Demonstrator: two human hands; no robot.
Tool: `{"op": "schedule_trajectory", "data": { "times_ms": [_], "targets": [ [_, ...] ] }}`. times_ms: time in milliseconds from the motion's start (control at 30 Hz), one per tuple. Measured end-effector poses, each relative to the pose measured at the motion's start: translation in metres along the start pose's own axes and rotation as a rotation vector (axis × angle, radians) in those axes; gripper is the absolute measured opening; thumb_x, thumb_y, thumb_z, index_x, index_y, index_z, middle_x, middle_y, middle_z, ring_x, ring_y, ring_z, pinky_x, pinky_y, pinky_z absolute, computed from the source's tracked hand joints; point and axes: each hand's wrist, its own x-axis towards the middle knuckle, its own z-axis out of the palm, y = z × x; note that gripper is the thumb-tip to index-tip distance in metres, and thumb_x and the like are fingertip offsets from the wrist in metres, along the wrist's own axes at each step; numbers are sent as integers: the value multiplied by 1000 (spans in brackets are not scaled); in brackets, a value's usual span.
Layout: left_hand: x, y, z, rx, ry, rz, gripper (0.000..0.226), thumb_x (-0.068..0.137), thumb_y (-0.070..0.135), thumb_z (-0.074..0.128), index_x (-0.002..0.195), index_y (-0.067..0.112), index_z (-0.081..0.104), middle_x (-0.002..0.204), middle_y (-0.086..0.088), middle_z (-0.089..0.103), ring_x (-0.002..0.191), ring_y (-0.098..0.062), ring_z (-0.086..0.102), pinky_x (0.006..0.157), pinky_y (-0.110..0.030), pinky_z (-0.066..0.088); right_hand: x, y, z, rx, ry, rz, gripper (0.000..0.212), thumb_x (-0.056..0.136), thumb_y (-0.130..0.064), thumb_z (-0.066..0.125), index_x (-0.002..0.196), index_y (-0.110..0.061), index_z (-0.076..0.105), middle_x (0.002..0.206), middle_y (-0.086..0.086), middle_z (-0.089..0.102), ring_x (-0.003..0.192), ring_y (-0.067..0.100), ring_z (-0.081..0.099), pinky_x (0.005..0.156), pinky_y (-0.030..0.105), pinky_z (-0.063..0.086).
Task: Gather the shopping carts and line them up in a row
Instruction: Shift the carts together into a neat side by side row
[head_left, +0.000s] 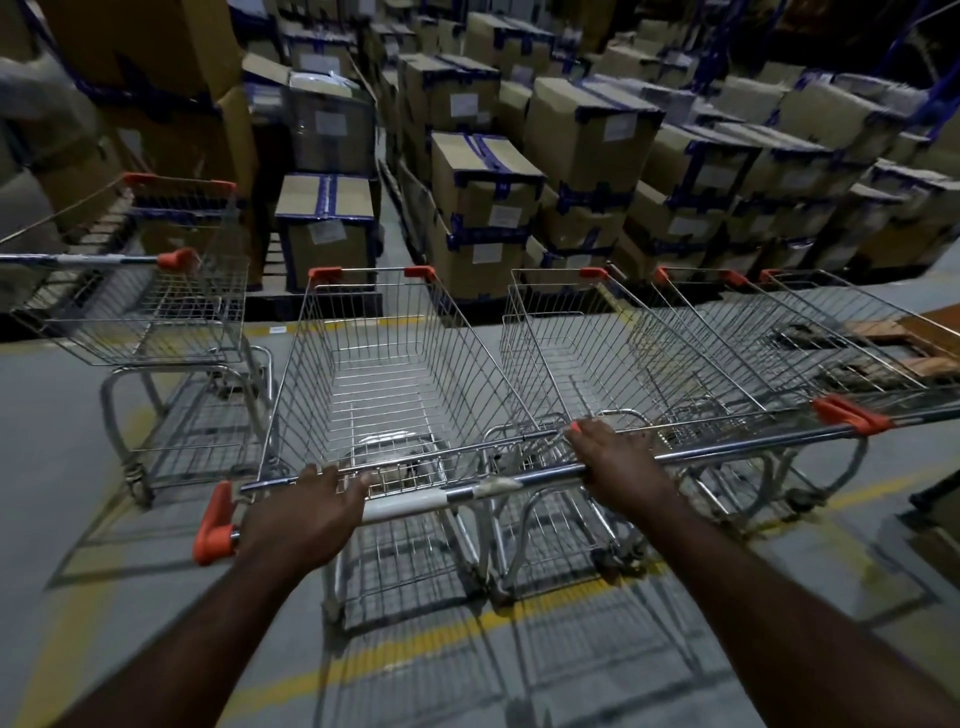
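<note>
in the head view the left grip was curled over the handle of the middle cart. the right grip was wrapped round the bar's far end, just where the next cart had its own handle, and more carts stood side by side beyond it, all nosed toward the boxes. the left cart stood apart from that row; an uneven push could likely swing the middle cart so its basket snagged the next cart's wire, or pinch the right fingers between the two handles.
</note>
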Motion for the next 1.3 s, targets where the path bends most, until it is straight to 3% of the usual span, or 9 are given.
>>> {"op": "schedule_trajectory", "data": {
  "times_ms": [100,167,267,533,633,767,900,1100,1300],
  "targets": [
    [-6,4,-7,-41,23,-55,99,78,85,-7,134,24,47,141,-7,50,121,-32,58,95,-46,45,-5,3,9,2,44,-18,72,89,-13,64,154,-23,36,162,3,32,148,22,31,114,53,30],
    [-10,6,-11,-44,8,-74,85,87,80,5,140,27,46,149,-2,46,127,-30,55,100,-46,43,-9,5,15,-28,78,-34,74,81,-15,74,148,-20,45,155,6,43,144,27,39,110,57,34],
    [-15,8,-18,-32,5,-50,78,89,76,8,132,27,51,143,-1,51,124,-28,57,97,-44,45,-15,5,22,-112,95,-44,78,66,-22,85,139,-18,56,143,8,57,135,30,51,104,62,40],
    [-5,4,-24,-1,-19,-20,70,91,72,9,120,24,51,134,-2,57,115,-25,61,90,-43,47,-20,4,22,-169,92,-30,77,61,-28,90,132,-19,62,139,9,60,133,30,53,104,65,39],
    [-4,4,-25,10,-6,-19,79,85,74,3,123,25,51,134,-2,57,117,-25,60,91,-44,47,-18,3,22,-164,77,-26,74,65,-27,88,134,-19,61,143,9,57,136,30,50,106,65,34],
    [-8,10,-24,14,-4,-51,60,97,66,17,128,29,52,140,-4,54,122,-28,58,96,-44,45,-15,4,25,-157,98,-17,70,66,-22,87,131,-20,62,142,7,58,136,29,50,106,64,36],
    [-14,14,-22,4,6,-79,60,98,65,19,134,29,51,147,-3,49,125,-28,56,100,-44,44,-15,2,24,-117,137,1,68,72,-17,83,136,-20,59,146,6,54,139,28,46,109,65,33],
    [-19,16,-23,-11,15,-105,65,96,68,17,135,29,51,145,-1,51,124,-29,57,100,-45,44,-10,-1,18,-38,138,5,59,94,-15,60,149,-24,42,160,1,35,149,24,28,116,54,25],
    [-23,14,-29,-12,10,-97,64,96,69,19,134,29,51,142,-3,54,122,-29,58,99,-44,44,-13,-2,24,-4,153,-28,64,87,-9,67,147,-19,46,156,6,42,147,29,33,112,55,31]
  ]
}}
